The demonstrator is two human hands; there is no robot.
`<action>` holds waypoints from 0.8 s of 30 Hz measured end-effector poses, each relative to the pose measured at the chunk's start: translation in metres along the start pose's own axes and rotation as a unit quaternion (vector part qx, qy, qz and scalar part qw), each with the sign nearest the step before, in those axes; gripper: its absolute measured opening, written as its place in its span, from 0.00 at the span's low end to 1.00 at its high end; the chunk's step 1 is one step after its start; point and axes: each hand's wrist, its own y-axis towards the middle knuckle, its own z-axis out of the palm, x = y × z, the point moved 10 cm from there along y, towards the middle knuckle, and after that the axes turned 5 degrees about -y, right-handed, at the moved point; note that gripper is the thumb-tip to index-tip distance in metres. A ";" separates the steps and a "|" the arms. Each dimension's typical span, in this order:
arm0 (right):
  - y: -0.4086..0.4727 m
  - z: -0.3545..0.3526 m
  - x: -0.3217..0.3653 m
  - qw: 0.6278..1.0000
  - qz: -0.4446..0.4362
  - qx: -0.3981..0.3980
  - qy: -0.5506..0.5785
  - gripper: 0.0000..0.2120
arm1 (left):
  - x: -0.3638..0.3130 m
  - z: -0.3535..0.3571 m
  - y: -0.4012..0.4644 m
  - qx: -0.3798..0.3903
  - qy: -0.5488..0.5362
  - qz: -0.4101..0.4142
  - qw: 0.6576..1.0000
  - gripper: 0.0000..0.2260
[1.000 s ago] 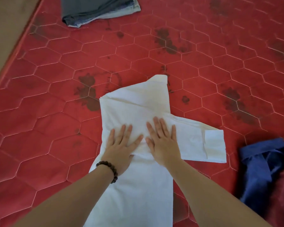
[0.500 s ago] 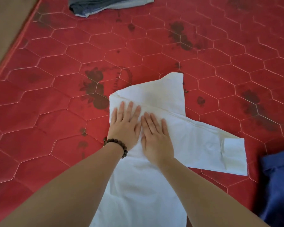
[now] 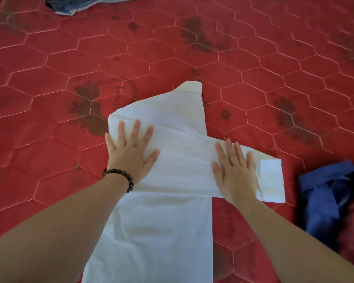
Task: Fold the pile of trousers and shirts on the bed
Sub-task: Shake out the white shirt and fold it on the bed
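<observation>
Shirt (image 3: 172, 160) mid-fold: sleeve (image 3: 243, 172) laid across, left hand (image 3: 129, 154) and right hand (image 3: 235, 172) spread flat on it. Dark stack (image 3: 70, 5) looks folded; blue garment (image 3: 323, 193) unfolded.

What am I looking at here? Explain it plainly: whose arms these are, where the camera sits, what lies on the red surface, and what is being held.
There is no machine here. A person wears a wide-angle camera on the head, looking forward and down, so the two arms coming in from the bottom edge are that person's own.

The red surface is a quilted mattress with a hexagon pattern and dark printed marks. On it lies a white shirt, partly folded, with one sleeve laid across the body toward the right.

Nothing is gripped. The left hand, with a bead bracelet at the wrist, lies flat with spread fingers on the shirt's left edge. The right hand lies flat on the sleeve, near the cuff. Both seem to be pressing the cloth flat.

A crumpled blue garment waits at the right, and a dark folded garment shows at the top edge.
</observation>
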 end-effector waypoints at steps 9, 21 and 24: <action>-0.031 -0.029 -0.076 0.995 0.092 -0.023 -0.044 0.34 | -0.023 -0.019 -0.004 0.029 0.011 -0.052 0.998 0.32; -0.049 0.013 -0.050 0.998 -0.059 0.009 0.037 0.31 | -0.229 0.032 -0.036 0.026 -0.006 0.132 0.991 0.30; -0.056 0.013 -0.076 0.999 -0.040 0.006 -0.013 0.30 | -0.229 0.033 -0.036 0.014 0.019 0.130 0.991 0.31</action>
